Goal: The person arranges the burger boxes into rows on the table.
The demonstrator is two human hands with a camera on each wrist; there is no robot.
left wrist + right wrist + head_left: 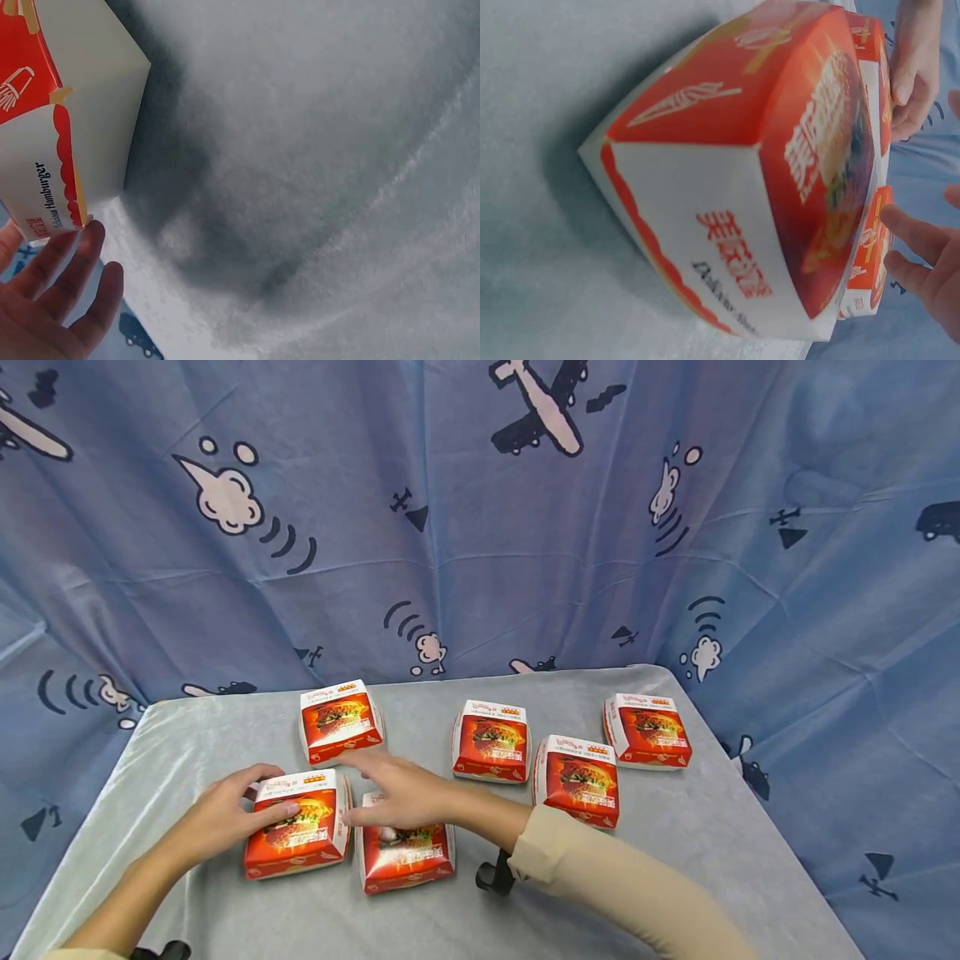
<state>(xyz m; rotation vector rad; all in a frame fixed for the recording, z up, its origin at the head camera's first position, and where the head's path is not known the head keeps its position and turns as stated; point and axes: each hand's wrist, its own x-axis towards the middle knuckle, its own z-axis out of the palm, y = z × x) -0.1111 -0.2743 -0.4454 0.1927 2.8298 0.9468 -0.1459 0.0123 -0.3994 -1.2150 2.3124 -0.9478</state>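
At the front left of the table my left hand (217, 814) grips a red and white hamburger box (292, 835), thumb over its top and fingers along its left side. In the left wrist view, fingertips (91, 232) meet the lower edge of that box. My right hand (405, 789) reaches over a second hamburger box (408, 860), hiding part of its top. Its thumb is close to the right side of the gripped box, and its outstretched fingers are near the front of the back-left box (337, 718). Nothing is held in the right hand.
Three more hamburger boxes stand to the right: one in the middle (491, 739), one nearer (577, 781) and one at the back right (648, 731). A pale cloth covers the table (570, 893). Behind it hangs a blue printed curtain (480, 527).
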